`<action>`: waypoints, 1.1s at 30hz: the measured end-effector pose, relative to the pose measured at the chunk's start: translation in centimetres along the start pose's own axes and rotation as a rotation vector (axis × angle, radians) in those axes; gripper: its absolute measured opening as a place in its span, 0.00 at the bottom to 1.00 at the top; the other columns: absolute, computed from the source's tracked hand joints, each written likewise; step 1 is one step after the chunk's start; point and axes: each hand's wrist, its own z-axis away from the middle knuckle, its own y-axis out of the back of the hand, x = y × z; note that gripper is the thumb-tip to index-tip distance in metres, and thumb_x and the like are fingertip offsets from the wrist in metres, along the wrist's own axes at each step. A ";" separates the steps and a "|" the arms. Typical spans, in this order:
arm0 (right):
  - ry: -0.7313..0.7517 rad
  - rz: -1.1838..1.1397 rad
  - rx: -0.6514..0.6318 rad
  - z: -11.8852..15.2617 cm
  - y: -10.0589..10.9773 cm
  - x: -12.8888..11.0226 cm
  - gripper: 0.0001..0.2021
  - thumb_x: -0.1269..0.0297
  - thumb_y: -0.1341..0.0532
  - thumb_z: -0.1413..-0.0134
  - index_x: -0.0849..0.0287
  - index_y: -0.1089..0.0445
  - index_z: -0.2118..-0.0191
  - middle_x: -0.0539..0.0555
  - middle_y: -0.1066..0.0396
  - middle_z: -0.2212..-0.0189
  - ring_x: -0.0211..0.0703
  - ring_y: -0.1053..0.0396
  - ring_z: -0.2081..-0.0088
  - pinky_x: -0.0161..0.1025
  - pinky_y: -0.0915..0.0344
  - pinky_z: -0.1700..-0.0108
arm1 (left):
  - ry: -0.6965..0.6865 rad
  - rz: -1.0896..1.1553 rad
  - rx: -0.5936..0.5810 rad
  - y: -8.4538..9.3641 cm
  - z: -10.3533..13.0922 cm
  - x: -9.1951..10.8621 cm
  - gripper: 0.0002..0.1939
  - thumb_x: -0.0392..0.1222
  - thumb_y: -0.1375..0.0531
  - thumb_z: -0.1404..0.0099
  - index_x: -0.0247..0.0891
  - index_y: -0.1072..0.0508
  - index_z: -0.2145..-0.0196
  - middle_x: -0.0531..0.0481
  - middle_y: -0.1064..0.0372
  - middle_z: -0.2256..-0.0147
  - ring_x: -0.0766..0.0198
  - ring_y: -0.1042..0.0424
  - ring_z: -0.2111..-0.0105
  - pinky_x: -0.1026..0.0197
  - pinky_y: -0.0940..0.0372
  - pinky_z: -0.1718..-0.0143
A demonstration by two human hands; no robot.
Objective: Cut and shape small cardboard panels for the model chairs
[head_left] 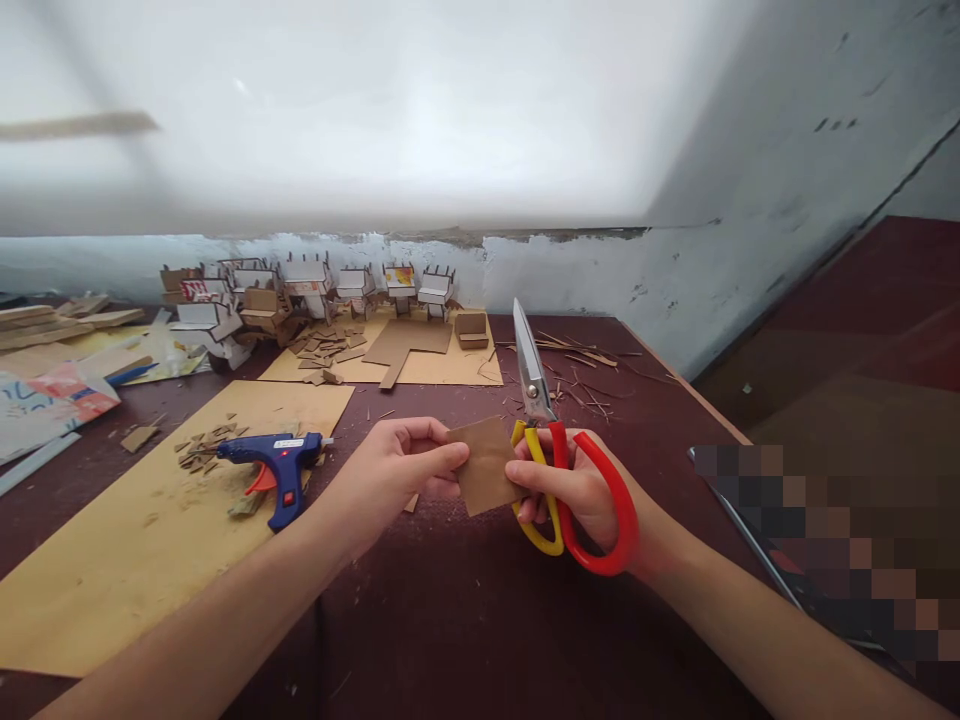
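A small, roughly square piece of brown cardboard [487, 465] is held up between my two hands over the dark red table. My left hand [409, 460] pinches its left edge between thumb and fingers. At the opposite edge, the thumb of my right hand [574, 490] presses on the cardboard. That same hand also carries a pair of scissors [531, 370], one handle yellow and the other red. The scissor blades point up and away from me and look closed together. Some right-hand fingers are hidden behind the cardboard and handles.
A blue glue gun [289, 465] lies left of my hands on a tan board [180, 520] with cardboard scraps. Several small cardboard models [300, 285] stand along the wall. Farther back lie a T-shaped cardboard piece [409, 345] and thin strips [577, 350]. A pixelated area covers the lower right.
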 end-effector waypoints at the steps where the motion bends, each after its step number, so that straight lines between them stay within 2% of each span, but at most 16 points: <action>1: -0.002 0.005 -0.011 0.1 0.0 -0.1 0.15 0.58 0.26 0.51 0.58 0.32 0.69 0.46 0.30 0.80 0.42 0.25 0.79 0.34 0.29 0.75 | 0.012 -0.028 -0.011 0.0 0.0 0.1 0.16 0.46 0.27 0.42 0.35 0.28 0.71 0.54 0.29 0.72 0.69 0.28 0.73 0.68 0.31 0.72; 6: -0.020 0.040 -0.048 0.2 -0.1 -0.4 0.16 0.58 0.25 0.53 0.58 0.31 0.68 0.46 0.30 0.80 0.42 0.26 0.80 0.33 0.31 0.77 | -0.013 -0.195 -0.077 0.4 0.0 0.4 0.17 0.51 0.30 0.38 0.34 0.27 0.72 0.53 0.29 0.74 0.70 0.30 0.74 0.68 0.36 0.71; 10: -0.026 0.064 -0.078 0.1 -0.1 -0.1 0.15 0.59 0.26 0.53 0.58 0.32 0.69 0.46 0.30 0.81 0.41 0.26 0.80 0.33 0.32 0.77 | 0.035 -0.282 -0.079 0.8 -0.1 0.7 0.19 0.54 0.30 0.39 0.35 0.27 0.72 0.53 0.29 0.75 0.70 0.31 0.75 0.68 0.39 0.71; 14: -0.033 0.084 -0.098 0.1 0.1 -0.1 0.15 0.59 0.26 0.52 0.58 0.31 0.68 0.46 0.29 0.81 0.41 0.26 0.80 0.33 0.32 0.77 | 0.099 -0.302 -0.113 0.7 0.1 0.8 0.19 0.55 0.31 0.39 0.34 0.23 0.69 0.49 0.26 0.71 0.69 0.30 0.74 0.67 0.39 0.72; 18: -0.001 0.115 -0.049 -0.1 0.0 -0.4 0.15 0.54 0.27 0.49 0.59 0.29 0.68 0.48 0.28 0.80 0.43 0.25 0.78 0.34 0.30 0.76 | 0.087 -0.253 -0.110 0.9 -0.1 0.7 0.20 0.56 0.30 0.40 0.32 0.19 0.66 0.47 0.24 0.70 0.68 0.30 0.73 0.67 0.35 0.70; 22: 0.050 0.152 0.064 -0.6 0.3 -0.1 0.16 0.54 0.28 0.47 0.59 0.30 0.71 0.55 0.22 0.75 0.44 0.23 0.75 0.35 0.28 0.72 | 0.035 -0.186 0.045 2.3 -1.3 0.4 0.21 0.56 0.28 0.44 0.32 0.19 0.66 0.44 0.22 0.66 0.65 0.25 0.68 0.65 0.29 0.64; 26: 0.107 0.192 0.178 -1.0 1.1 0.7 0.15 0.56 0.29 0.46 0.57 0.34 0.71 0.55 0.21 0.72 0.47 0.21 0.69 0.36 0.27 0.69 | -0.032 -0.222 0.193 3.5 -2.4 0.4 0.19 0.53 0.34 0.40 0.32 0.21 0.63 0.42 0.21 0.63 0.61 0.22 0.62 0.62 0.27 0.58; 30: 0.123 0.245 0.251 -1.3 1.6 0.7 0.14 0.55 0.30 0.46 0.56 0.33 0.70 0.56 0.20 0.71 0.49 0.20 0.68 0.38 0.25 0.69 | -0.074 -0.386 0.309 4.0 -2.7 0.7 0.19 0.47 0.41 0.35 0.33 0.24 0.51 0.41 0.22 0.61 0.57 0.21 0.60 0.55 0.26 0.55; 33: 0.119 0.286 0.293 -1.3 1.6 0.1 0.14 0.55 0.31 0.47 0.57 0.32 0.71 0.57 0.20 0.70 0.48 0.21 0.71 0.37 0.26 0.73 | -0.107 -0.615 0.430 4.5 -2.4 1.0 0.24 0.46 0.38 0.37 0.35 0.27 0.45 0.41 0.23 0.60 0.47 0.23 0.55 0.45 0.31 0.48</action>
